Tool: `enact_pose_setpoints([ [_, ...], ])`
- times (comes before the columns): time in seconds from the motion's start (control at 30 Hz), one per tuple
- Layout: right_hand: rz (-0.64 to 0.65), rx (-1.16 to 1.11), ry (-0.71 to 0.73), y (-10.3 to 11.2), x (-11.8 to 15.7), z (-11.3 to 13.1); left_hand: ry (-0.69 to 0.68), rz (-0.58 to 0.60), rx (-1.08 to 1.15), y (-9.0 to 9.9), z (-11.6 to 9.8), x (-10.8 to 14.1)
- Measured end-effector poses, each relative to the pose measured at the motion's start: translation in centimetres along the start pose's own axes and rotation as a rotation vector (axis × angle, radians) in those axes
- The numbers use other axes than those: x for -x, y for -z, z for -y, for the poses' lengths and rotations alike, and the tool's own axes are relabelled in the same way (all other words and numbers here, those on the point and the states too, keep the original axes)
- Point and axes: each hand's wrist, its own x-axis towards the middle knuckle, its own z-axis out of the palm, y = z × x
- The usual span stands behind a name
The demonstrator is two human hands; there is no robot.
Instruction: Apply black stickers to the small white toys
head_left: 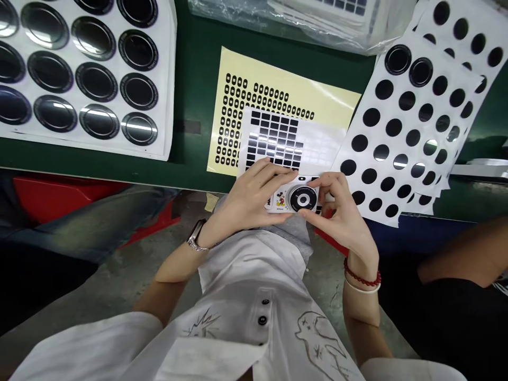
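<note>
A small white camera (pixel 281 201) with a round black lens ring and a cartoon mouse picture is held at the table's front edge. My left hand (pixel 257 196) wraps round its left side, fingers over the top and thumb below. On the right, my right hand (pixel 337 209) pinches the camera's right side, with fingertips near the upper and lower rim of the lens ring. Behind the camera lies a white sheet (pixel 321 143) with rows of black rectangles, partly over a yellow sheet (pixel 333 95) with small black stickers.
White sheets of large black discs (pixel 164 106) lie at the left. Sheets of black round stickers (pixel 400 100) overlap at the right, and plastic-wrapped sheets (pixel 317 26) are at the back. People sit on both sides; a red stool (pixel 51 196) is at the left.
</note>
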Motion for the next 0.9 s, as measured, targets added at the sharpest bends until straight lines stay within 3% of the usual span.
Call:
enact_pose_setpoints([
  [0.13,-0.159,0.083,-0.02,-1.8,0.2,0.4,-0.001,-0.009,-0.021,0.1,-0.2,-0.1],
  [0.3,-0.459,0.096,-0.002,-4.7,-0.2,0.5,0.008,-0.005,-0.023,0.1,-0.3,-0.2],
  [0.43,-0.591,0.025,0.033,-5.5,-0.8,0.3,0.016,0.001,-0.015,0.1,-0.3,-0.1],
  [0.53,-0.546,-0.08,0.018,-4.7,-0.9,0.0,0.038,0.003,-0.007,0.1,-0.3,0.0],
  [0.7,-0.338,-0.267,-0.031,-2.8,-0.3,-1.0,0.026,-0.004,0.004,0.1,-0.2,0.0],
  [0.9,-0.145,-0.332,-0.023,-1.1,0.7,-1.5,0.033,0.034,0.022,0.2,-0.1,0.1],
])
